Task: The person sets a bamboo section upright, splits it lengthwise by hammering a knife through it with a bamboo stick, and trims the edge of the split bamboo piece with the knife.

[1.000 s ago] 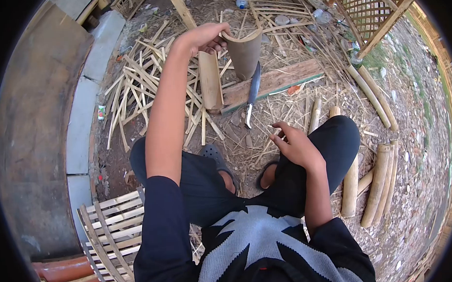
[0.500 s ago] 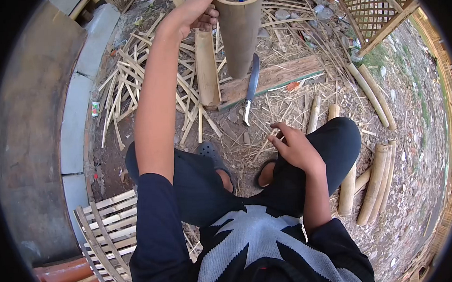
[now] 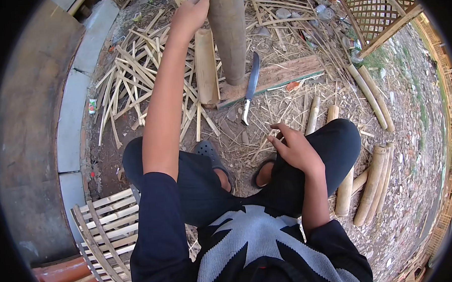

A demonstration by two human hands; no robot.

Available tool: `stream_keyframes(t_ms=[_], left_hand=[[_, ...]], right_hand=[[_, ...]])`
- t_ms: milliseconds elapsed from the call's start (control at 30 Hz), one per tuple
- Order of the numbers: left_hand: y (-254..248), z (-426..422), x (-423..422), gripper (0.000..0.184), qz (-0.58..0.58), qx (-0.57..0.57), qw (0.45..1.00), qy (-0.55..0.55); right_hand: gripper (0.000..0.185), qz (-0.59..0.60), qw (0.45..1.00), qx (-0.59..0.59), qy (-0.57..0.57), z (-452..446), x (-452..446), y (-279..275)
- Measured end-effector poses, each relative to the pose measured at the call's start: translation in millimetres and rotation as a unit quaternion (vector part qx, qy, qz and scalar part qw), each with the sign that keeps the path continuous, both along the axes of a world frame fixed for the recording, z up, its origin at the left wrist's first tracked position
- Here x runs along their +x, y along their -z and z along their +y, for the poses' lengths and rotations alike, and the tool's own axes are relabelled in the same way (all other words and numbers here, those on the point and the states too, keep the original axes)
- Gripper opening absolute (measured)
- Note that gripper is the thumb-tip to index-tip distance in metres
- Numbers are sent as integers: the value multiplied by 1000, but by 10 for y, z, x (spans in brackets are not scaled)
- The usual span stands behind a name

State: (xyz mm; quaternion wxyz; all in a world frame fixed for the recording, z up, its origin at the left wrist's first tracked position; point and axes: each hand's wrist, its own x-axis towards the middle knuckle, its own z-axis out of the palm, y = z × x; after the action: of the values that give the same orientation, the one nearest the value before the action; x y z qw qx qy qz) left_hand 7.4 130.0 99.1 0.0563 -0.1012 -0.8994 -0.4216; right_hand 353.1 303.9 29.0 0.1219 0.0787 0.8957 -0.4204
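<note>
My left hand (image 3: 192, 12) is at the top, closed on the upper left rim of a wide split bamboo piece (image 3: 229, 40). That piece stands nearly upright, its lower end at a wooden board (image 3: 278, 75). The fingers are partly hidden. A narrower bamboo half (image 3: 206, 66) stands beside it on the left. A machete (image 3: 252, 82) with a pale handle lies across the board's edge, handle towards me. My right hand (image 3: 297, 148) rests on my right knee, open and empty, with fingers loosely bent.
Bamboo strips (image 3: 137, 74) are piled at the left. Cut bamboo poles (image 3: 371, 185) lie at the right, with more poles (image 3: 370, 94) farther up. A slatted bamboo rack (image 3: 106, 232) is at lower left, and a lattice panel (image 3: 369, 6) at upper right.
The wide bamboo piece has moved left and down, and now stands straighter against the board. My left hand has closed in on its rim. My right hand stays on the knee.
</note>
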Motion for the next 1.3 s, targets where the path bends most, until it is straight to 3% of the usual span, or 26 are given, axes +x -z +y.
stream_keyframes(t_ms=[67,167,267,367,467,567,667,767,867,933,1033,1133,1300], left_hand=[[85,41,-44,78,42,15,999,-10],[-124,36,30,76,-67,-13,997,25],[-165,119,60,75,-148,87,982,76],[-135,129,-37,74,-199,101,966,128],[-35,139,-137,74,-207,132,959,139],[174,51,-263,65,-143,121,973,138],[43,23,-151,77,-185,113,964,152],[29,34,-110,77,-178,115,969,124],[78,21,-117,77,-171,116,969,133],[-57,34,107,77,-186,131,964,138],[-134,59,188,78,-196,141,962,128],[-58,32,118,78,-190,127,966,116],[-107,-83,188,78,-201,108,960,161]], right_hand=[[41,15,1000,10,-8,0,0,33],[42,21,1000,17,-9,-2,17,49],[42,4,1000,15,-3,-12,22,27],[42,8,1000,16,-11,1,32,87],[42,12,1000,21,-19,-7,40,54],[43,-22,1000,3,-14,-34,30,12],[44,-21,996,-84,-24,-95,-13,41],[46,53,993,-101,33,-360,-162,171],[46,129,961,-206,131,-707,-433,1057],[46,54,933,-277,224,-892,-593,1723],[51,12,907,-223,358,-1001,-658,2935],[53,26,910,-32,412,-1032,-528,3236],[68,11,920,-28,391,-922,-616,3245]])
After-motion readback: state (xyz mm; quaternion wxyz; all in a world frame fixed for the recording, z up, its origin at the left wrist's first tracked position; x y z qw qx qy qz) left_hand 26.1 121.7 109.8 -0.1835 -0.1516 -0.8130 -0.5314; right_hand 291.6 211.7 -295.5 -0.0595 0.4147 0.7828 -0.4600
